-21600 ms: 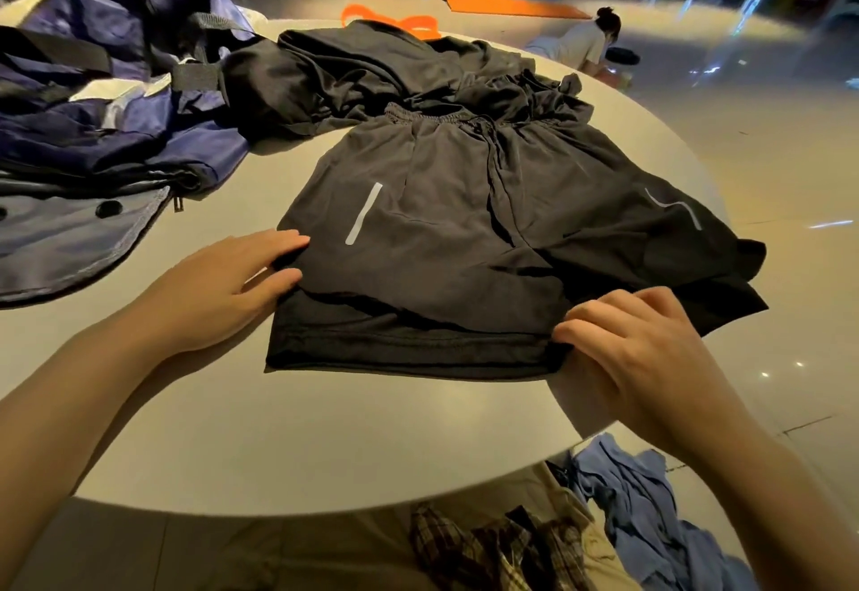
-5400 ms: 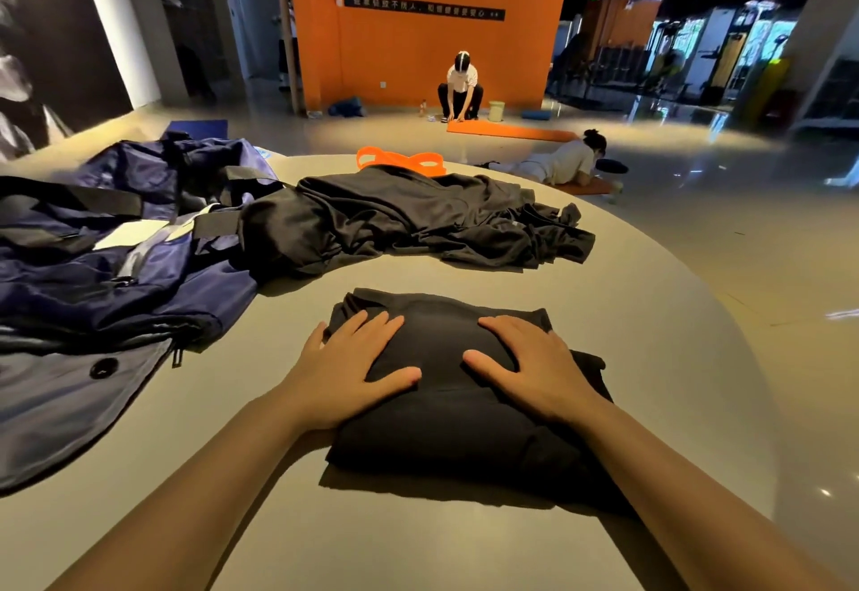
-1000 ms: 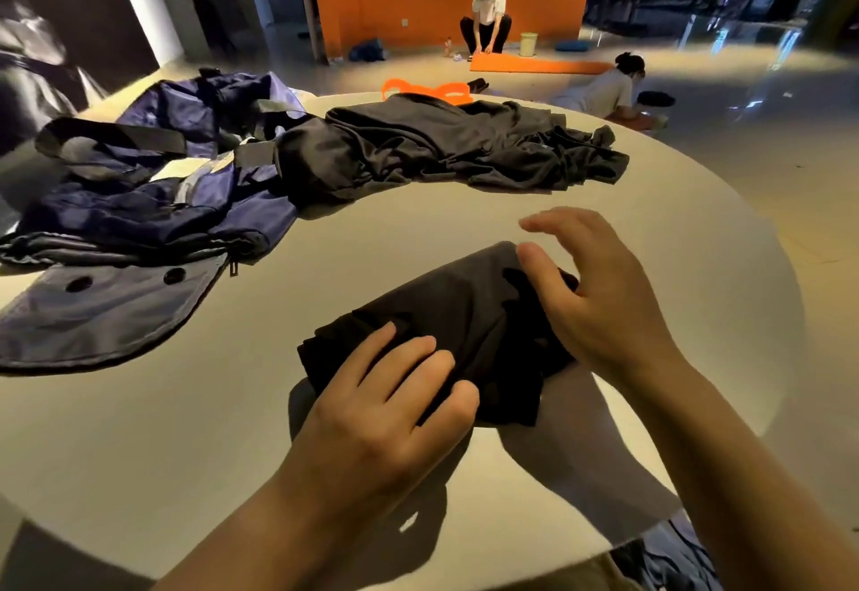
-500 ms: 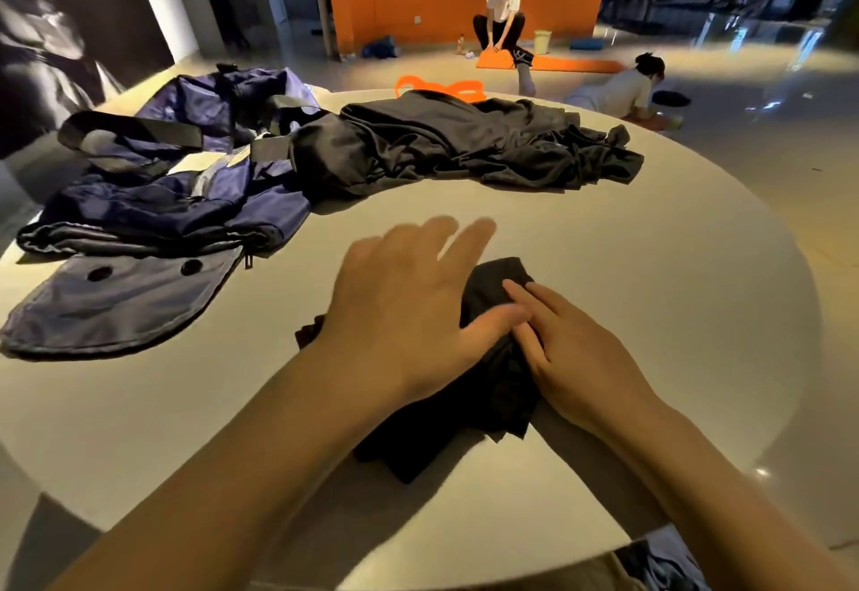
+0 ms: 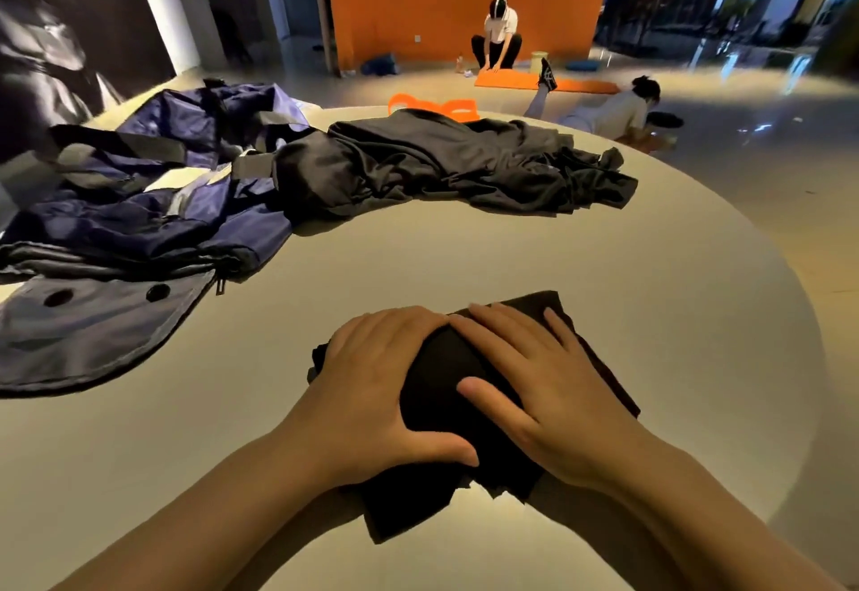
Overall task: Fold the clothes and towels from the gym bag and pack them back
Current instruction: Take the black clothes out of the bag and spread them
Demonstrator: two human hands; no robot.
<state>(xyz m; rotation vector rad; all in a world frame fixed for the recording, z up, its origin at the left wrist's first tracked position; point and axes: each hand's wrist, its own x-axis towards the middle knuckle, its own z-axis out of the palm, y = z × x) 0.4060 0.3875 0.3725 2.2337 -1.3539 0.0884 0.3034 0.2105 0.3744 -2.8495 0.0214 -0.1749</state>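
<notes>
The folded black shorts (image 5: pixel 441 386) lie as a small bundle near the front of the round white table (image 5: pixel 650 311). My left hand (image 5: pixel 381 400) lies flat on the bundle's left half with its thumb across the front. My right hand (image 5: pixel 539 395) presses flat on the right half, fingers straight and spread. A crumpled black garment (image 5: pixel 446 163) lies farther back in the middle. The open navy gym bag (image 5: pixel 139 218) sprawls at the left of the table.
An orange item (image 5: pixel 437 107) peeks out behind the black garment at the table's far edge. Two people are on the floor beyond, by an orange mat (image 5: pixel 544 83). The table's rim curves close on the right.
Both hands have settled flat, side by side, on top of the shorts. The bundle is now more compact than a second ago.
</notes>
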